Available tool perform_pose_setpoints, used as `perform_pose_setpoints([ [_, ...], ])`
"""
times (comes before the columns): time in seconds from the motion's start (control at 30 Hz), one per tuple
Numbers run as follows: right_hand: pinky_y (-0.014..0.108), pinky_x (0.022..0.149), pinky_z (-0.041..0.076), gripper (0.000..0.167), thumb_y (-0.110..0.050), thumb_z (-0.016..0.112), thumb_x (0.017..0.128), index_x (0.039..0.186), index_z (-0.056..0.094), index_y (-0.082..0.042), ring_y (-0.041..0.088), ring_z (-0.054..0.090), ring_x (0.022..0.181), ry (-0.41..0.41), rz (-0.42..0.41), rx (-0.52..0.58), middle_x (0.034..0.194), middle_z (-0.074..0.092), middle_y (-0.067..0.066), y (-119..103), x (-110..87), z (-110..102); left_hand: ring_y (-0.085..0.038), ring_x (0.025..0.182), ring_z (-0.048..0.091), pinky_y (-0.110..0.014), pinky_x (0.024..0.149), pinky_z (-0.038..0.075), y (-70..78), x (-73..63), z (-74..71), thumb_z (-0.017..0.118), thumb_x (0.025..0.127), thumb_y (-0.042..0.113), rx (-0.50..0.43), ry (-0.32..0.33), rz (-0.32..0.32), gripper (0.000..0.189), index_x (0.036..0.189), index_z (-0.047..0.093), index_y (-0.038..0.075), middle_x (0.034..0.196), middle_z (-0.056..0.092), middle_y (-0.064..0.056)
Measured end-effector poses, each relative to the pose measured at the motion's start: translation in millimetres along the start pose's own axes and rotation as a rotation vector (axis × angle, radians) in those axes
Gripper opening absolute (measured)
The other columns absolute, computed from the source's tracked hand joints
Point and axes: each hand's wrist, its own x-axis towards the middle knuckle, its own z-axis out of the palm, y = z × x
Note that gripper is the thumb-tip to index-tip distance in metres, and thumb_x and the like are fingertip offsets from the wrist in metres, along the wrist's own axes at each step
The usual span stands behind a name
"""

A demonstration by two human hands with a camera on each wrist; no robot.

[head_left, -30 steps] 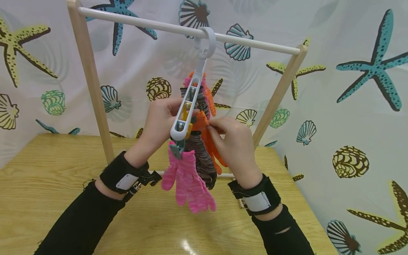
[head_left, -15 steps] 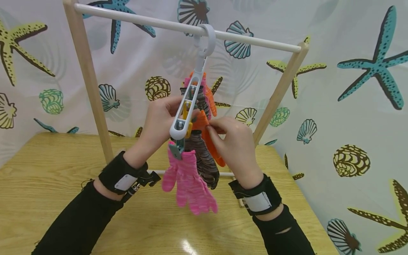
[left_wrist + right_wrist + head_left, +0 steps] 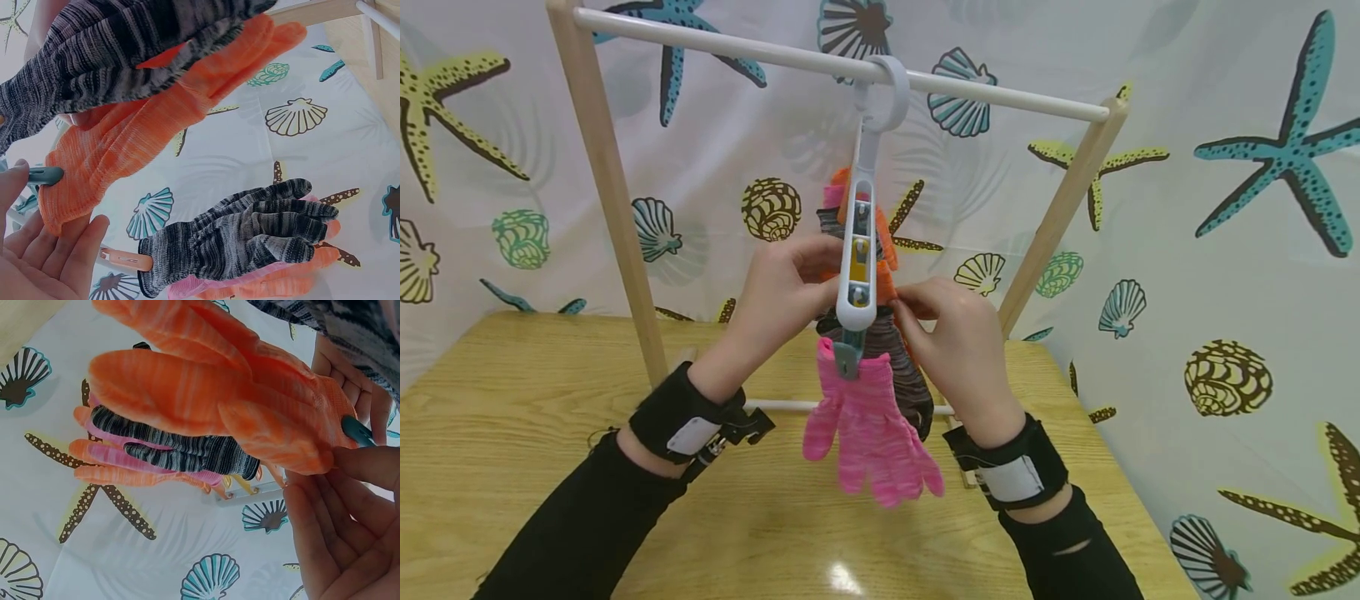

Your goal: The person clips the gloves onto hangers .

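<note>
A white clip hanger (image 3: 857, 313) hangs from the rod, with gloves clipped along it. My left hand (image 3: 786, 283) is at its left side, pinching a teal clip (image 3: 47, 175) on the cuff of an orange glove (image 3: 125, 153). From the right, my right hand (image 3: 958, 337) pinches the edge of that same cuff between thumb and fingers. Nearest me, a pink glove (image 3: 874, 433) dangles from another teal clip (image 3: 847, 360). Behind it hangs a black-and-grey striped glove (image 3: 913, 396). In the head view the hanger hides my left fingertips.
The wooden rack has a white top rod (image 3: 737, 52) and posts at left (image 3: 606, 183) and right (image 3: 1067, 217). More striped (image 3: 250, 231), pink and orange gloves hang at the hanger's far end. Below is a wooden table (image 3: 550, 433); a patterned curtain (image 3: 1150, 275) stands behind.
The hanger's near end has swung to the right, so it now points straight toward me. The pink and striped gloves shifted right with it. Both hands remain in nearly the same place.
</note>
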Motion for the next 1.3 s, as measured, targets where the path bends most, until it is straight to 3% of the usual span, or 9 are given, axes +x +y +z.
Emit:
perform_pose_setpoints([
  [0.4,0.039,0.079,0.065,0.012,-0.012,0.078,0.096,0.106,0.083,-0.005,0.022,0.079,0.086,-0.034,0.032,-0.004,0.097,0.082,0.009,3.5,-4.1,-2.9,-0.034,0.098,0.079,-0.046,0.092,0.065,-7.9,-6.7,-3.8,0.081,0.093,0.004,0.106,-0.01,0.043,0.023,0.114,0.078,-0.006,0.112,0.078,-0.021],
  [0.5,0.04,0.079,0.065,0.012,-0.012,0.079,0.096,0.105,0.083,-0.005,0.022,0.079,0.085,-0.039,0.037,0.001,0.096,0.082,0.009,5.5,-6.1,-2.3,-0.033,0.094,0.079,-0.044,0.088,0.065,-10.8,-9.9,-5.3,0.08,0.094,0.006,0.136,-0.016,0.023,0.022,0.113,0.078,-0.005,0.109,0.079,-0.02],
  [0.77,0.041,0.079,0.064,0.014,-0.017,0.081,0.096,0.105,0.083,-0.007,0.023,0.078,0.087,-0.052,0.06,-0.014,0.094,0.082,0.007,15.4,-15.3,-1.5,-0.025,0.082,0.078,-0.02,0.07,0.056,-20.9,-19.3,-11.5,0.078,0.098,0.014,0.142,-0.057,-0.039,0.017,0.109,0.08,0.001,0.097,0.082,-0.015],
  [0.97,0.041,0.077,0.063,0.013,-0.015,0.081,0.095,0.104,0.083,-0.006,0.024,0.078,0.086,-0.068,0.085,-0.047,0.094,0.082,0.008,23.7,-22.6,-1.4,-0.029,0.092,0.081,-0.014,0.076,0.057,-29.1,-29.4,-18.9,0.073,0.102,0.011,0.143,-0.08,-0.074,0.017,0.114,0.079,0.001,0.105,0.082,-0.016],
  [1.3,0.041,0.074,0.064,0.016,-0.017,0.081,0.096,0.104,0.083,-0.004,0.024,0.079,0.084,-0.079,0.106,-0.06,0.096,0.082,0.01,31.1,-32.3,-2.4,-0.028,0.091,0.079,-0.01,0.077,0.056,-45.4,-45.7,-26.3,0.069,0.104,0.009,0.171,-0.096,-0.108,0.016,0.113,0.079,0.001,0.099,0.082,-0.015],
])
